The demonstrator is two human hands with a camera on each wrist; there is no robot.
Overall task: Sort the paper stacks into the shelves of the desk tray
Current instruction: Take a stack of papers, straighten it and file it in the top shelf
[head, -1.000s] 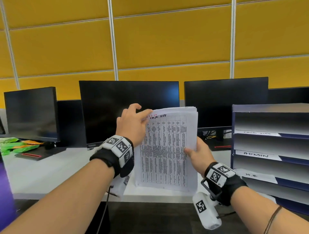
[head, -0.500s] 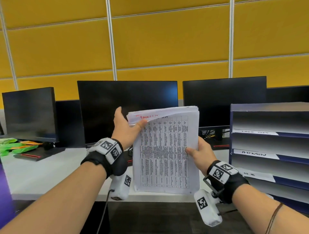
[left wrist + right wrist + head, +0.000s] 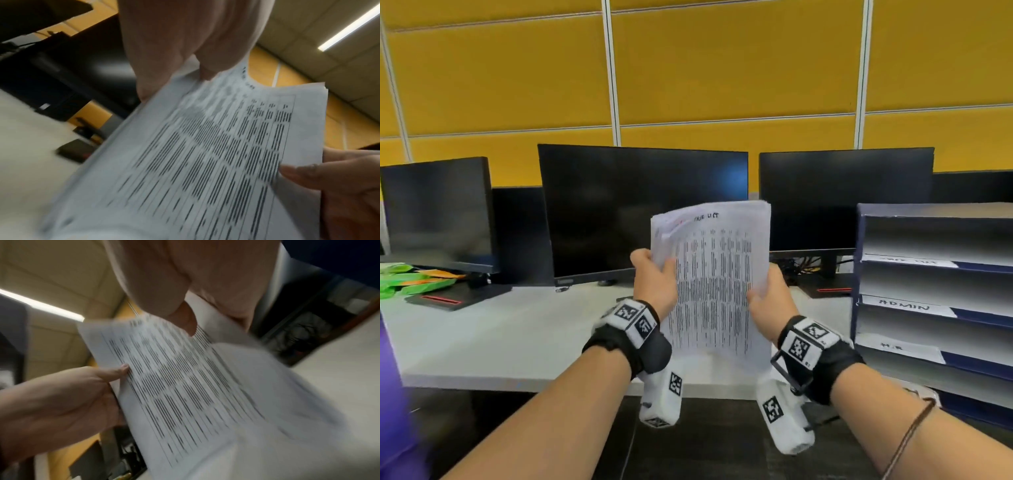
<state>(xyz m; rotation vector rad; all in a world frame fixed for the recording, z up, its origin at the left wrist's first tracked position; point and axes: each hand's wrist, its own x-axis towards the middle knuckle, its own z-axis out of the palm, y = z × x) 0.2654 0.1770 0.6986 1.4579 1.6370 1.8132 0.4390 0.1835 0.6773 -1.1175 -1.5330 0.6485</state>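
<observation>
A paper stack (image 3: 717,284) printed with tables stands upright in the air over the desk's front edge, with handwriting along its top. My left hand (image 3: 655,282) grips its left edge, thumb on the front sheet. On the opposite edge my right hand (image 3: 768,301) pinches the stack, thumb in front. The left wrist view shows the paper stack (image 3: 216,154) close up under my left hand (image 3: 185,48). In the right wrist view the paper stack (image 3: 195,386) is blurred beneath my right hand (image 3: 195,280). The blue desk tray (image 3: 859,260) with labelled shelves stands at the right.
Three dark monitors (image 3: 643,212) line the back of the white desk (image 3: 500,335) before a yellow panel wall. Green and orange packets (image 3: 410,281) lie at the far left. One shelf label reads ADMIN (image 3: 904,305).
My left hand has slid from the stack's top left corner down to its left edge. The lifted top sheets have fallen back. The stack has shifted slightly right.
</observation>
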